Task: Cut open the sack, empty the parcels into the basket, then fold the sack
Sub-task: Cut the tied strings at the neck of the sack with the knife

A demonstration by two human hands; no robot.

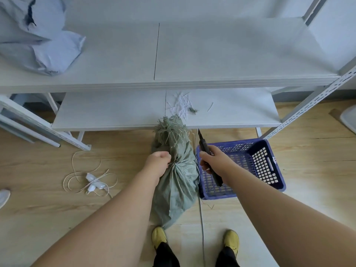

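Standing on the wooden floor between the person's feet and a low shelf (115, 110), a green woven sack (178, 176) runs lengthwise away from the viewer, its tied neck uppermost. The left hand (158, 160) pinches the cinched neck in a closed grip. Just right of it, the right hand (211, 160) is wrapped around a black utility knife (203, 145), blade pointing away, beside the neck. A purple basket (269, 160) touches the sack's right side.

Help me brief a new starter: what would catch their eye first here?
Probably the green sack standing on the floor, its tied neck gripped by the left hand. Just right of it, the right hand holds a black cutter, blade up, over an empty blue basket.
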